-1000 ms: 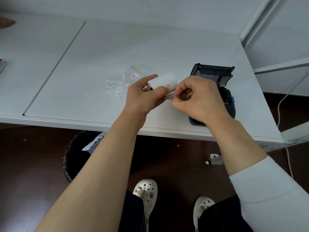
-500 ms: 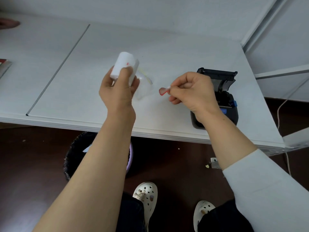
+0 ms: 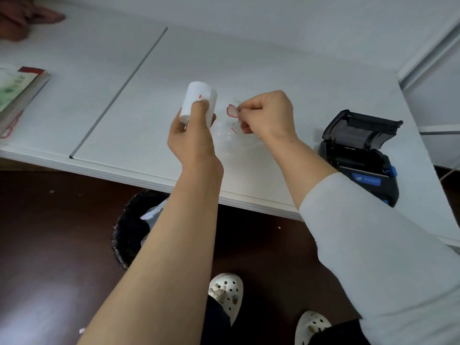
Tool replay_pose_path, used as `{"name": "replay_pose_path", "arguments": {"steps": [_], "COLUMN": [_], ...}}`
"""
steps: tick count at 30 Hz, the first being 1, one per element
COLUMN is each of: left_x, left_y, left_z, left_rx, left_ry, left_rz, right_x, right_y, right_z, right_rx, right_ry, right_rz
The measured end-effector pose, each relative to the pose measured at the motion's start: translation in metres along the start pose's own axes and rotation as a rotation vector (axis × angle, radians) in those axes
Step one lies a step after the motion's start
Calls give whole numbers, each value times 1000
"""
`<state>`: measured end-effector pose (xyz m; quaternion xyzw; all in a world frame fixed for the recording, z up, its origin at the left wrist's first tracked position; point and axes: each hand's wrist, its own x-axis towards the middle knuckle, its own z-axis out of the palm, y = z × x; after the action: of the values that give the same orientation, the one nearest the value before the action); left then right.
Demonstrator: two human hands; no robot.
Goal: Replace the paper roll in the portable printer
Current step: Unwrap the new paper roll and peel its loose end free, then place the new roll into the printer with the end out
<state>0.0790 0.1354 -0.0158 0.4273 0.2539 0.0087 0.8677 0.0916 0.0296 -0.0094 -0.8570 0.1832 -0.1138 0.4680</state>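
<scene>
At the centre of the frame, above the white table, the left hand gripped the white paper roll, thumb laid across its near side and fingers wrapped behind. The roll was held clear of the tabletop and tilted, its top leaning toward the upper right. The bare forearm rose from the lower left.

Just right of the roll and apart from it, the right hand was curled into a loose fist, pinching a small red-edged sticker at its fingertips. Its white-sleeved forearm came in from the lower right.

Under the hands a clear plastic wrapper lay on the table. At the right of the frame the black portable printer sat near the table's front edge with its lid raised. A book lay at the left edge, and a waste bin stood on the dark floor below.
</scene>
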Motion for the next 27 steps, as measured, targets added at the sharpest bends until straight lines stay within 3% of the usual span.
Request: {"name": "replay_pose_path", "arguments": {"steps": [6, 14, 22, 27], "left_x": [6, 4, -3, -16], "left_y": [-5, -6, -3, -2], "left_z": [-1, 0, -2, 3], "left_rx": [8, 71, 111, 71], "left_ry": [13, 12, -49, -152], "left_rz": [-52, -84, -86, -124], "right_x": [7, 13, 9, -11], "right_y": [9, 10, 16, 13], "right_z": [25, 34, 18, -15], "right_rx": [-350, -647, -398, 109], "right_ry": [-109, -106, -250, -181], "right_rz": [79, 2, -11, 113]}}
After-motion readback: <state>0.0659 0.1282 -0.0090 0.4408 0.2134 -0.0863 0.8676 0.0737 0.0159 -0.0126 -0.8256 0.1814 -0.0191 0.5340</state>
